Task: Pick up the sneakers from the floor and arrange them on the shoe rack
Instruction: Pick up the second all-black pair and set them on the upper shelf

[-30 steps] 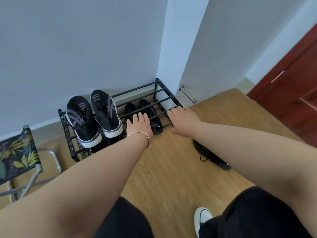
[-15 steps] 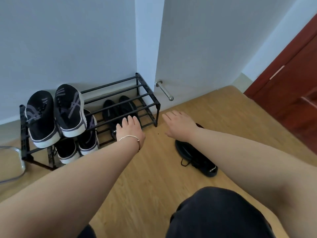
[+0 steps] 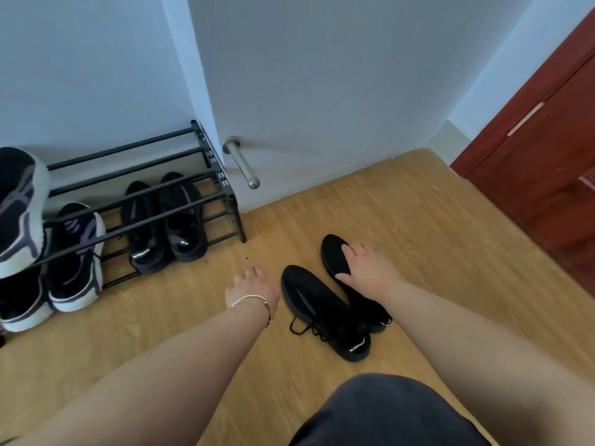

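Floor (image 3: 180, 320): right hand (image 3: 370, 272) now seemingly touching sneaker (image 3: 336, 255).

Your path along the bare floor (image 3: 180, 317) to the shoe rack (image 3: 206, 156) is open, top bars free at right, door stopper (image 3: 242, 164) juts just beside it.

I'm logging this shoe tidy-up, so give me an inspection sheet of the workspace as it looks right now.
Surface: wood-look floor, small dark specks near the rack.
Job's things: two black sneakers on the floor side by side; black shoe rack holds other pairs, top tier's right part free.
Clutter: nothing seen.
Hands: right hand rests on the farther sneaker; left hand open, empty, beside the nearer one.
Cables: nothing seen; loose laces only.
Surroundings: white wall, metal door stopper, red-brown door.
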The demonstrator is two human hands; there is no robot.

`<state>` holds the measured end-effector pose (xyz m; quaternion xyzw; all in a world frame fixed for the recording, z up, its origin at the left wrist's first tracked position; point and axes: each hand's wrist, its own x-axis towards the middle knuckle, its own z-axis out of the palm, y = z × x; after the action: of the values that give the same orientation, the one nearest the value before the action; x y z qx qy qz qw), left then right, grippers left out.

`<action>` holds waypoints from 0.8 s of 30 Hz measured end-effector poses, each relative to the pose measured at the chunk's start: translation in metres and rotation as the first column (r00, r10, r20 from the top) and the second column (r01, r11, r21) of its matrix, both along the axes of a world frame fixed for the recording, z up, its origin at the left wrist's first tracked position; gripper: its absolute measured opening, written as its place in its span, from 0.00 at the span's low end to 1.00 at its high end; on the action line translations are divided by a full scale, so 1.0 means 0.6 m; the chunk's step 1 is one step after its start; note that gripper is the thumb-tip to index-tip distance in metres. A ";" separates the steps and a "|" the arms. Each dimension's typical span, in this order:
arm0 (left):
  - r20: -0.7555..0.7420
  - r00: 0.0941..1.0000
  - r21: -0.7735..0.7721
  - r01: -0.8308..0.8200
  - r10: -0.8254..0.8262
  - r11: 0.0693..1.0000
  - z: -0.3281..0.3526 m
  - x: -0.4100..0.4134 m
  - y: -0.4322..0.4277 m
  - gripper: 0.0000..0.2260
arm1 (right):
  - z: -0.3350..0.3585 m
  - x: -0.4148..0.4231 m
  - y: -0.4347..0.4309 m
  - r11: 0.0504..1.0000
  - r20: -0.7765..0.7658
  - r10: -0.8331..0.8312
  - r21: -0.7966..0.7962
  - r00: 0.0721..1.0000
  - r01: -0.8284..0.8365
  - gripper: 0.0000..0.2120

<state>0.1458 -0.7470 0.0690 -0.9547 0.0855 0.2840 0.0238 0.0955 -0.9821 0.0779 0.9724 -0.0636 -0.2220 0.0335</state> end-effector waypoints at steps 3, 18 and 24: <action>-0.061 0.998 -0.012 -0.027 0.026 1.000 -0.041 -0.017 -0.044 0.31 | -0.036 -0.010 -0.036 0.996 -0.050 -0.072 0.042 0.996 0.074 0.38; -0.530 0.626 -0.172 -0.740 0.572 0.650 -0.175 -0.077 -0.117 0.28 | -0.166 -0.030 -0.091 0.586 -0.307 -0.611 0.445 0.730 0.678 0.42; -0.713 0.347 -0.294 -0.937 0.609 0.190 -0.216 -0.100 -0.127 0.28 | -0.161 -0.037 -0.101 0.342 -0.415 -0.693 0.532 0.590 0.775 0.33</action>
<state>0.0860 -0.8229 -0.0603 -0.6926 -0.3294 0.4080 -0.4953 0.0732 -1.0428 -0.0184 0.7652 -0.4074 -0.2751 -0.4158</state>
